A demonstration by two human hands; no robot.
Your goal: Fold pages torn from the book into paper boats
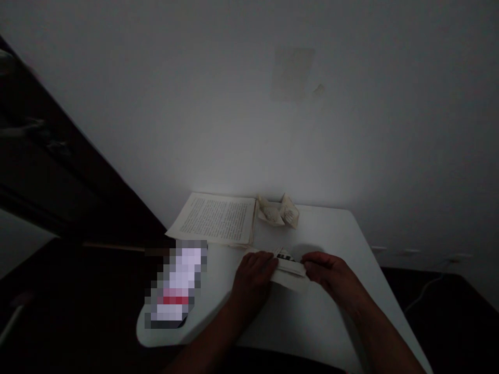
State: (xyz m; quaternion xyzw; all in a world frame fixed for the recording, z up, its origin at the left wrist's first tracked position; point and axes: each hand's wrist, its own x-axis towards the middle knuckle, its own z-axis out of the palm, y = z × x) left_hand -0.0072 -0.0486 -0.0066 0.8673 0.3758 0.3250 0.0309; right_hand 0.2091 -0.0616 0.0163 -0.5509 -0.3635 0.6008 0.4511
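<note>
Grip closed, the right hand (326,268) pinches the right end of a pale, folded, dark-printed paper (290,279) midway across the smooth tabletop (331,223); the left hand (254,270) covers the left end, grip unclear.

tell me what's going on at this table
A person is handling a folded paper at a white table. The left hand lies over its left part, and the right hand grips its right end. Farther back lies a stack of printed pages, with a folded paper shape just to its right. Something at the left is blurred out.
</note>
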